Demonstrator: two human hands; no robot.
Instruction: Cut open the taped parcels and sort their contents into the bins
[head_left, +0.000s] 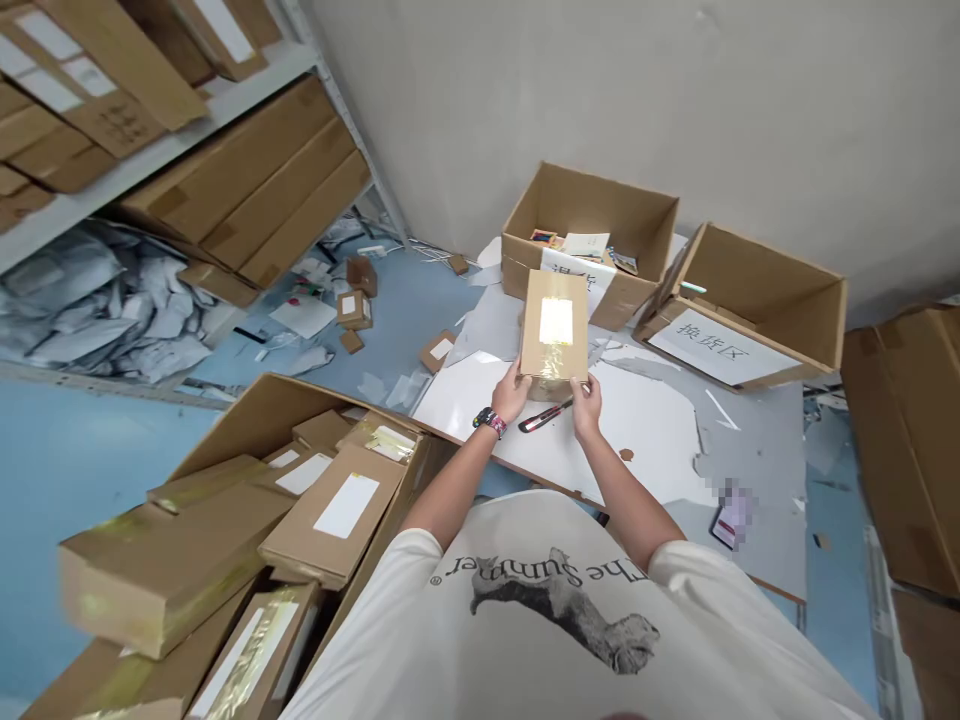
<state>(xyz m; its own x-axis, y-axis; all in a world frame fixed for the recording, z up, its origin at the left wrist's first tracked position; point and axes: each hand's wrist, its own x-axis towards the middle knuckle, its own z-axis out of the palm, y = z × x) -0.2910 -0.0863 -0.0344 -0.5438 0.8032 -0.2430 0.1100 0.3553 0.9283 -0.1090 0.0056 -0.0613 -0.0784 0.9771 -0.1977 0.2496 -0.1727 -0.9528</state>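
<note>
A taped cardboard box with a white label on its top is held in front of me over the table. My left hand grips its near left corner, and my right hand grips the near right corner. Both hands have their fingers closed on the box sides, with some fingertips hidden beneath. Just below the box, a box cutter lies on the white tabletop between my wrists. Behind the held box stands an open carton with a handwritten sign, containing papers and small items.
Right of that carton is a second open, signed carton. A phone lies at the table's right. At my left, a large carton is piled with taped boxes. Shelves with boxes and grey bags stand left; litter covers the blue floor.
</note>
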